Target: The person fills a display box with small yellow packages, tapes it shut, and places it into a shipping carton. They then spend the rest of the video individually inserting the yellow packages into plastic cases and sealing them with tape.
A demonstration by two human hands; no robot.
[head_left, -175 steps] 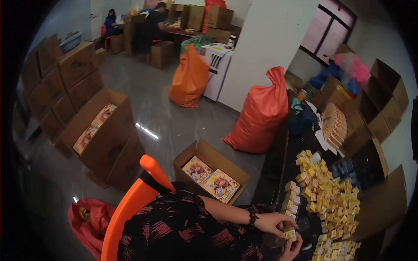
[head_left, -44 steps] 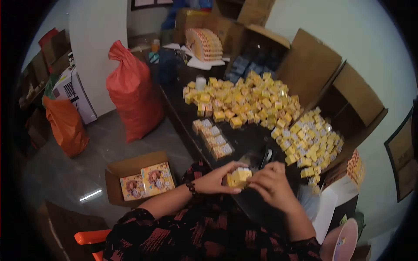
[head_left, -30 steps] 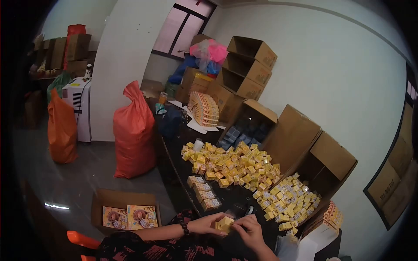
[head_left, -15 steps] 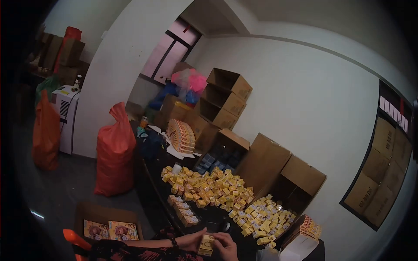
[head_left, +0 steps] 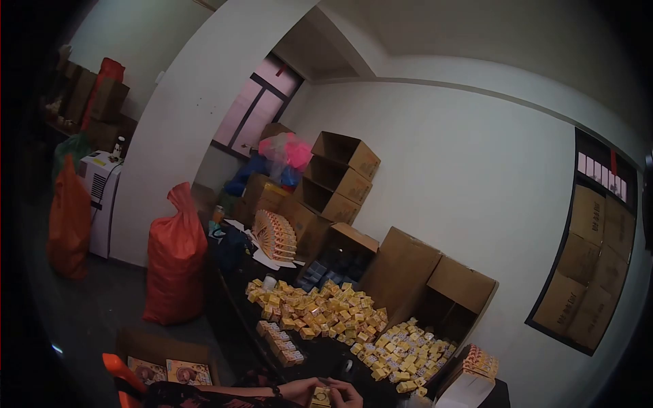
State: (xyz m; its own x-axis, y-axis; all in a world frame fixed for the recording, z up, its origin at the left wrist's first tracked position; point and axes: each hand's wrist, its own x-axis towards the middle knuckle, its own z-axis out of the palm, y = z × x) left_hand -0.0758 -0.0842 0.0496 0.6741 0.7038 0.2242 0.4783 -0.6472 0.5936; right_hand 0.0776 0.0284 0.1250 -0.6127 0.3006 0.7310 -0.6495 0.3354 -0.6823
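Note:
At the bottom edge of the view, a small yellow box (head_left: 320, 398) sits between my two hands. My left hand (head_left: 300, 389) is closed around its left side, with a dark bracelet at the wrist. From the right, my right hand (head_left: 347, 392) pinches the same box near its top; part of this hand is cut off by the frame. Just beyond, a short row of small boxes (head_left: 280, 343) stands lined up on the black table (head_left: 320, 352). A large heap of loose yellow boxes (head_left: 320, 309) spreads behind that row, with a paler heap (head_left: 405, 353) to its right.
An open carton (head_left: 462, 285) lies on its side behind the paler heap. Fanned printed cards (head_left: 275, 234) stand at the table's far end, and a card stack (head_left: 469, 377) at right. On the floor are a red sack (head_left: 175, 265) and a carton of printed packs (head_left: 187, 372).
The camera view has tilted up, so the scene sits lower and slightly left. My hands and the yellow box are nearer the bottom edge, still together.

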